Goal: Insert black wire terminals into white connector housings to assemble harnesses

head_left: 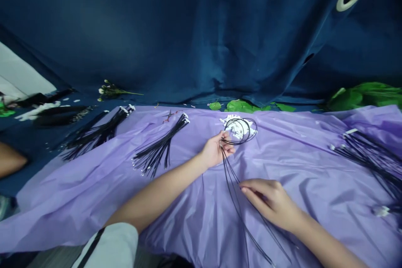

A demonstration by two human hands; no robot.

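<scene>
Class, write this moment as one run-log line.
left hand: grips looped thin black cords | right hand: pinches one hanging strand | nearby: small white pieces piled on wrinkled purple sheet, white-tipped black bundle

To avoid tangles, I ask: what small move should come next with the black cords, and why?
Perhaps draw the right hand gently down its strand: the left hand holds the black cords beside their loops, but the lengths below spread apart.

The left arm (163, 192) has a pale grey-white sleeve (117, 245), and one narrow black stripe (91, 248) runs along it. Below this sleeve the left hand (216, 150) is bare, and the right forearm (323, 240) and right hand (274, 203) are bare also.
</scene>
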